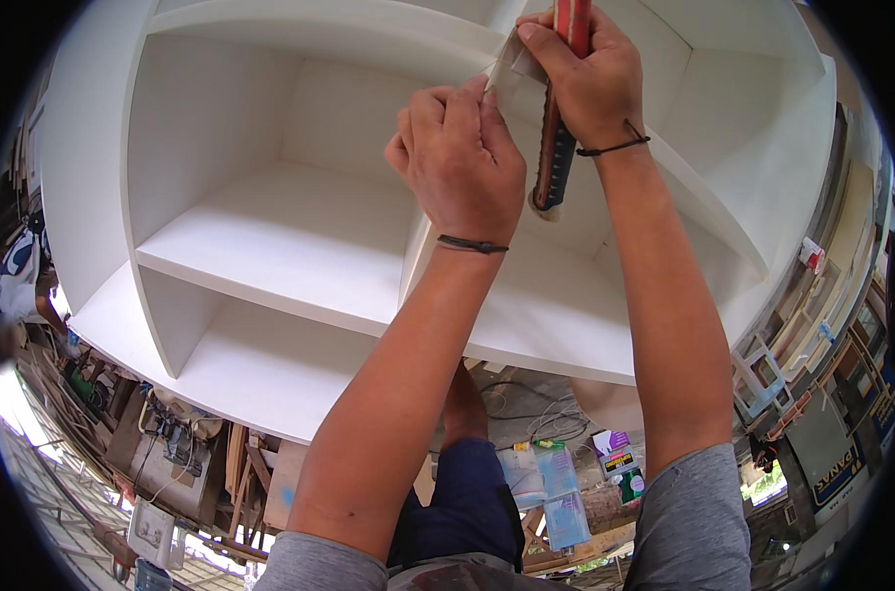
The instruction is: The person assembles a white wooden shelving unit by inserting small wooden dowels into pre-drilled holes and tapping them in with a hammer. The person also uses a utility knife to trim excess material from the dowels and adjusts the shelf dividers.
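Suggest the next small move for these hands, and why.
Probably ease the red-and-black tool slightly away from the left hand: the right hand grips it while both hands' fingertips appear close together before the white shelf unit.

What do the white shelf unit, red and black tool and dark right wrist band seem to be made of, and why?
White shelf unit: probably painted or laminated board; smooth, low-sheen panels.
Red and black tool: likely matte rubber or plastic on its ribbed grip; the smooth red part could be painted metal or plastic.
Right wrist band: perhaps matte cord; thin, loose end.
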The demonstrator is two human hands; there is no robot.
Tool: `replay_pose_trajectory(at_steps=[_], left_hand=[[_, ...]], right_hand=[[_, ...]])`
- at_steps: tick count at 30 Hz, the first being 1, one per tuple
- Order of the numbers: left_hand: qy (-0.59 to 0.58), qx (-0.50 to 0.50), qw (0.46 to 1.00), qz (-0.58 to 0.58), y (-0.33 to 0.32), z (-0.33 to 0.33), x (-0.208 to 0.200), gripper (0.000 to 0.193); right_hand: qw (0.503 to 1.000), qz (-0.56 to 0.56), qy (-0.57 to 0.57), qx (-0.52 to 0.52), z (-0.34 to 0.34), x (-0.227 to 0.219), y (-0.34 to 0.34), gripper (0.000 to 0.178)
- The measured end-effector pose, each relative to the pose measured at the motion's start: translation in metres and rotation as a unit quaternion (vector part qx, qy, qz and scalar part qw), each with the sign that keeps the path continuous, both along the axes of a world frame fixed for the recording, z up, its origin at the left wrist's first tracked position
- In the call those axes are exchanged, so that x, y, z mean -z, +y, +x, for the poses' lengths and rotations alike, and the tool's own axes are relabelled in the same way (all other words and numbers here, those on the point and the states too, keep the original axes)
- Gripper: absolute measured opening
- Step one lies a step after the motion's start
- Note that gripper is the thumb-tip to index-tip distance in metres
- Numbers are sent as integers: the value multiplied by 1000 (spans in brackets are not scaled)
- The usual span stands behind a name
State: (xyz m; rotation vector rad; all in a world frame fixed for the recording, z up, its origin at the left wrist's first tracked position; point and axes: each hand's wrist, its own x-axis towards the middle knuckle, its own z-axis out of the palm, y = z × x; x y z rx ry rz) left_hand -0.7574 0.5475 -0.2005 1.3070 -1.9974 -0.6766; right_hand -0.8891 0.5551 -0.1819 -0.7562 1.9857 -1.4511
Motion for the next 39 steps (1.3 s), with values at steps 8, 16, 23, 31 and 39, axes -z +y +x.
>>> replay_pose_trajectory(at_steps=[8,16,23,31,39], left_hand=[[-1,4,1000,-5,0,0,1,18],[-3,3,1000,-8,0,0,1,19],[-4,1,1000,2,0,0,1,19],[-8,4,1000,2,0,0,1,19],[-10,1,1000,2,0,0,2,17]], right_hand=[[1000,3,-12,1,0,0,0,10],[1000,-5,-8,-8,-1,1,1,10],[1000,-22,-21,-9,0,2,0,10],[1000,-11,-16,-1,1,2,-1,9],[1000,-5,-5,-6,0,3,0,10]])
